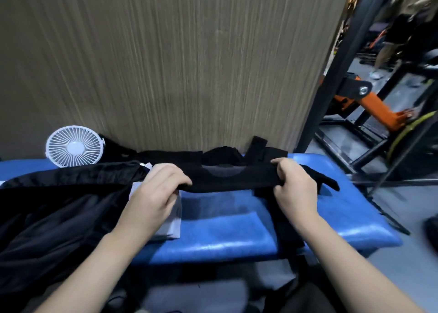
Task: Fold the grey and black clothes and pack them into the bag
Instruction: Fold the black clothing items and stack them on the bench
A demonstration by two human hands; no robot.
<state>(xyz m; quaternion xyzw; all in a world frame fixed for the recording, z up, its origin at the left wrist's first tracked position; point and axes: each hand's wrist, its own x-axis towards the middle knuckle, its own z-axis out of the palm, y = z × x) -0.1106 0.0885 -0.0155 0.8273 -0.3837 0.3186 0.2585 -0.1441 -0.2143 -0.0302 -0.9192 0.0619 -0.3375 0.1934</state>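
A black garment [227, 181] is stretched in a narrow band between my two hands above a blue padded bench [237, 237]. My left hand [158, 189] pinches its left end, and my right hand [296, 184] grips its right end with curled fingers. A sleeve end [327, 182] trails to the right past that hand. A folded grey cloth [173, 222] lies on the bench under my left hand. A large black bag [52, 218] lies open at the left, reaching over the bench's front edge. A black strap [289, 227] hangs down over the bench front.
A white desk fan [74, 147] stands at the back left against a wooden panel [177, 64]. More black fabric [225, 156] is heaped along the panel's foot. Black and orange gym equipment [369, 104] fills the floor to the right.
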